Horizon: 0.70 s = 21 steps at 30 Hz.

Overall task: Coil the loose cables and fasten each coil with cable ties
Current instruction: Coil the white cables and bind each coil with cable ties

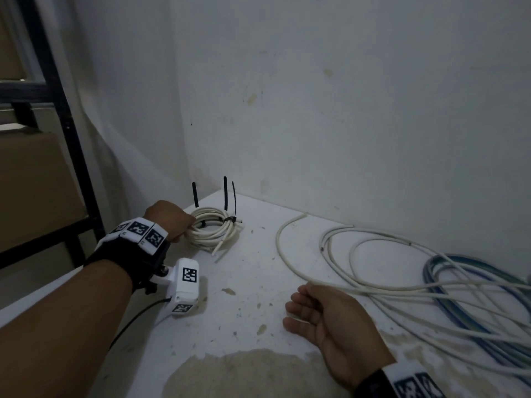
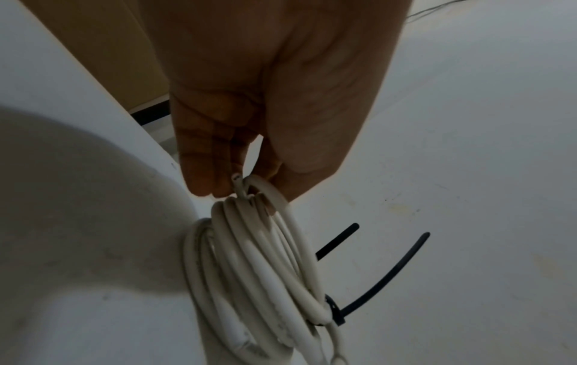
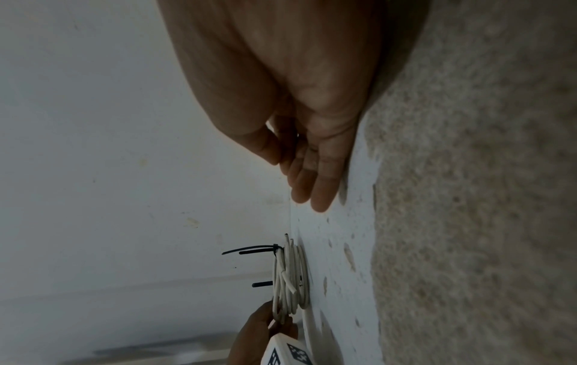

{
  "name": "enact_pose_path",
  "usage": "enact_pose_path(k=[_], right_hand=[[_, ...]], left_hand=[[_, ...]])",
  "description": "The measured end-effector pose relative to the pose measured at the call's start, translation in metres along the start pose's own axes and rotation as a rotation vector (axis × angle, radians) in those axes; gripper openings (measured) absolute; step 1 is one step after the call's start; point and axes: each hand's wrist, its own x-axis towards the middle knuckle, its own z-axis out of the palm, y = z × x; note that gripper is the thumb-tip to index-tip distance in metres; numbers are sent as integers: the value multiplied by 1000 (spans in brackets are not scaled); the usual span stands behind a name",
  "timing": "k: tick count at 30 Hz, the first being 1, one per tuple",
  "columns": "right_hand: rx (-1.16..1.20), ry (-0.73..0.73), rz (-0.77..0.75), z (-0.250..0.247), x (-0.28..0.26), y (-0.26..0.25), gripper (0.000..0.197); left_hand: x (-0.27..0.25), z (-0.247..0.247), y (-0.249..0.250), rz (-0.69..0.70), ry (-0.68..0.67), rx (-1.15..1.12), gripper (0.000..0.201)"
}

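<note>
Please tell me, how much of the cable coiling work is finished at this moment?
Done: one white coil is bound with black cable ties. In hand: the left hand grips that coil at the table's far corner. Left: the long white cable and blue cable lie loose beside the open right hand.

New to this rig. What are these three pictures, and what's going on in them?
No robot here: a person wears three cameras. The head view looks down at a white table in a corner. Each wrist view looks along one hand. The left hand grips a white cable coil already bound with black cable ties; the left wrist view shows its fingers pinching the loops. The right hand lies relaxed on the table, holding nothing, beside a loose white cable and a blue cable, neither tied.
</note>
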Motion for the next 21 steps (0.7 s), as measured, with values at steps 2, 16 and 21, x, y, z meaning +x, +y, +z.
enact_pose_path(k=[2,16,21], right_hand=[[1,-1,7,0,0,0,17],[45,-104,92,-10,-38,-28,20],[-328,-115,-91,-65,-97,-59,14]], left_hand=[[-2,-1,0,-21,21,-96,30],[-139,18,27,212,91,-585,11],[-222,74,74,222,-154,-756,11]])
